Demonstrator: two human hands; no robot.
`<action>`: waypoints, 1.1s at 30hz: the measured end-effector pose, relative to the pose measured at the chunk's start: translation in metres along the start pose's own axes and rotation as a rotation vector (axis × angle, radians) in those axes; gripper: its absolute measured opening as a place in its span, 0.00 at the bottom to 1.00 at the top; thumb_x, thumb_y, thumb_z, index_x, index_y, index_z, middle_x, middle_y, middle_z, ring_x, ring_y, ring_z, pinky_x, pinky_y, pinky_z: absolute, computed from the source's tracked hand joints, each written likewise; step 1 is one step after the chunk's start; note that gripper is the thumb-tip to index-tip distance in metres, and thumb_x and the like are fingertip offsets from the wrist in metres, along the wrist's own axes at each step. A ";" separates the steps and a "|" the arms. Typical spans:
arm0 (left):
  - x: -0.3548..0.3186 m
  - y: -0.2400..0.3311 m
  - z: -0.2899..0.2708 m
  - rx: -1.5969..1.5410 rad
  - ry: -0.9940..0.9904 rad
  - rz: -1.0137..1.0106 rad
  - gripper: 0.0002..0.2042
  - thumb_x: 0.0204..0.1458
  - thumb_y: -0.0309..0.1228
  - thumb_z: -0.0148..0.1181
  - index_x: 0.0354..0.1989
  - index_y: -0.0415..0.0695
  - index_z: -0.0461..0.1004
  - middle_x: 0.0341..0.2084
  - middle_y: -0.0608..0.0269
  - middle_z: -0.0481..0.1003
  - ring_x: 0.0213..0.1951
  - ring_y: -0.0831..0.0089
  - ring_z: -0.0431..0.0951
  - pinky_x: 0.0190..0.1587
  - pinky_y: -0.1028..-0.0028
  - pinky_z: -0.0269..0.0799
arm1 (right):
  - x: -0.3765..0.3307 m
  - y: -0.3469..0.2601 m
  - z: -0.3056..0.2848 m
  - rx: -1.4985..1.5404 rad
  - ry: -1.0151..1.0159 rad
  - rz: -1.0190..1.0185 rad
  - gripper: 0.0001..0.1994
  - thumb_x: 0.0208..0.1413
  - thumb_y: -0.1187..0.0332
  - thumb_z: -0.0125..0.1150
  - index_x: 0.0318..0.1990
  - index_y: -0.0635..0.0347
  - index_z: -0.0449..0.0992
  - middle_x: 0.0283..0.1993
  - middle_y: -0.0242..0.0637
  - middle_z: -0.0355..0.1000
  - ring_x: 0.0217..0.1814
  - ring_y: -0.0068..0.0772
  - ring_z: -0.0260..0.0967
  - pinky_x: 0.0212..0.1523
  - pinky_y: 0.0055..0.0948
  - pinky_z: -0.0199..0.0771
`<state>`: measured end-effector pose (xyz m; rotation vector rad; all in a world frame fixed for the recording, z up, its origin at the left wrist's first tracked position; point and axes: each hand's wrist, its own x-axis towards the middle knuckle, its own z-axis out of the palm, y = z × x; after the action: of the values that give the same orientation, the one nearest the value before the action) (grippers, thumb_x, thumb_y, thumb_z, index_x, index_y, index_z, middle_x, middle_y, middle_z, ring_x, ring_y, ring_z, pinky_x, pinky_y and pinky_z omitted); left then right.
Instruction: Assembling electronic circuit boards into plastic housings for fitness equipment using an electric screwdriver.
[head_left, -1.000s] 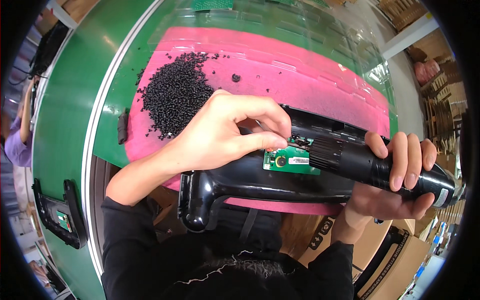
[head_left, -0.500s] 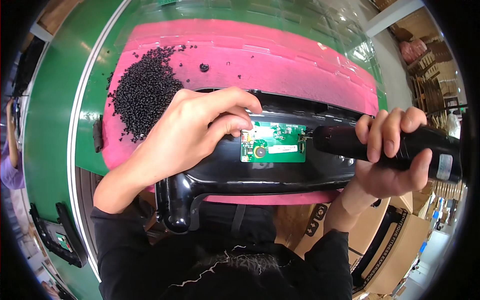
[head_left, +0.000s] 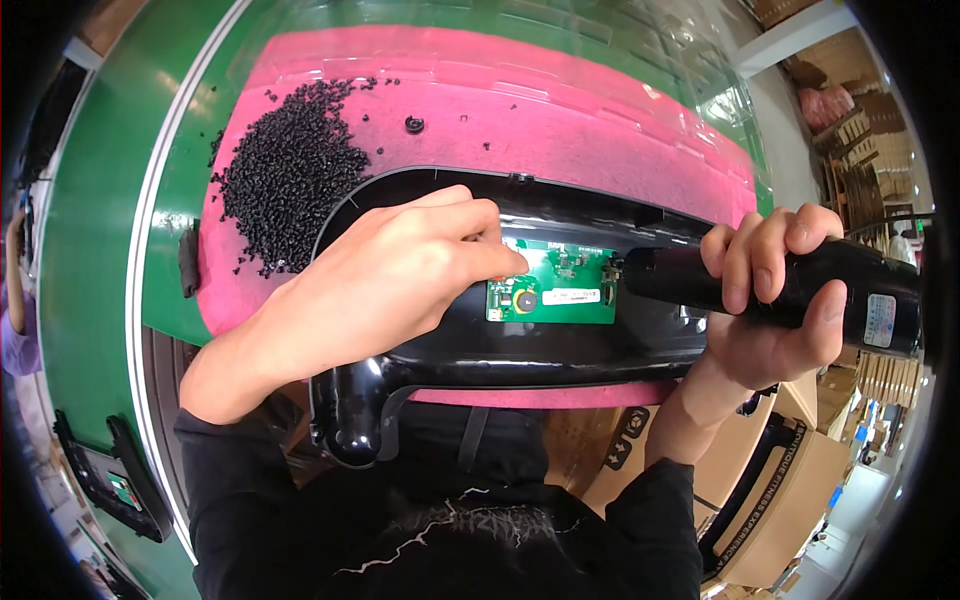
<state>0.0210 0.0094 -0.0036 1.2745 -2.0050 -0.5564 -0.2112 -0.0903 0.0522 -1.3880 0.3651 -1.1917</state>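
Observation:
A long black plastic housing (head_left: pixel 560 350) lies across a pink mat (head_left: pixel 560 140). A small green circuit board (head_left: pixel 555 290) sits inside it. My left hand (head_left: pixel 390 280) rests on the housing, its fingertips pressing the board's left end. My right hand (head_left: pixel 775 290) grips a black electric screwdriver (head_left: pixel 800 285) held sideways, its tip at the board's right edge.
A heap of small black screws (head_left: pixel 290 170) lies on the mat's left part, with a few strays and a black ring (head_left: pixel 414 124) nearby. The mat lies on a green conveyor (head_left: pixel 100 230). Cardboard boxes (head_left: pixel 790 480) stand at the lower right.
My left hand has slid left off the board, leaving more of it showing. The screwdriver has drawn back to the board's right edge. The view has shifted slightly.

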 end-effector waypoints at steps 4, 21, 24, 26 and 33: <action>-0.003 -0.001 -0.002 0.124 -0.073 0.006 0.16 0.37 0.16 0.60 0.37 0.43 0.80 0.26 0.65 0.69 0.32 0.68 0.71 0.33 0.70 0.72 | 0.005 0.002 0.010 -0.045 0.001 0.045 0.18 0.52 0.57 0.56 0.41 0.61 0.63 0.22 0.31 0.61 0.18 0.23 0.56 0.26 0.28 0.60; -0.003 -0.005 -0.007 0.202 -0.064 0.074 0.17 0.34 0.17 0.62 0.37 0.42 0.80 0.23 0.65 0.68 0.30 0.69 0.71 0.29 0.70 0.71 | 0.003 0.000 0.014 0.252 -0.036 -0.008 0.18 0.53 0.56 0.58 0.42 0.58 0.63 0.24 0.26 0.62 0.20 0.20 0.57 0.30 0.25 0.58; 0.005 -0.002 -0.001 -0.081 0.097 0.139 0.16 0.37 0.19 0.65 0.39 0.39 0.78 0.23 0.63 0.73 0.28 0.67 0.73 0.30 0.70 0.72 | 0.002 -0.009 0.020 0.557 0.016 -0.022 0.15 0.50 0.69 0.64 0.38 0.55 0.60 0.25 0.24 0.60 0.24 0.18 0.59 0.38 0.24 0.59; 0.008 -0.001 -0.005 -0.154 0.115 0.156 0.17 0.39 0.20 0.67 0.41 0.37 0.77 0.24 0.60 0.76 0.28 0.66 0.76 0.31 0.72 0.74 | 0.002 -0.003 0.030 0.595 0.049 -0.031 0.17 0.48 0.71 0.65 0.38 0.54 0.60 0.26 0.24 0.60 0.25 0.18 0.60 0.41 0.25 0.58; 0.004 -0.001 -0.004 -0.194 0.202 0.128 0.17 0.39 0.18 0.66 0.41 0.35 0.76 0.27 0.56 0.77 0.29 0.65 0.79 0.31 0.72 0.75 | -0.003 0.003 0.036 0.606 0.042 0.002 0.17 0.48 0.72 0.65 0.39 0.54 0.60 0.26 0.24 0.60 0.25 0.19 0.60 0.44 0.27 0.58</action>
<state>0.0236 0.0052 -0.0005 1.0350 -1.8037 -0.5246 -0.1824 -0.0689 0.0571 -0.8364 0.0213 -1.2004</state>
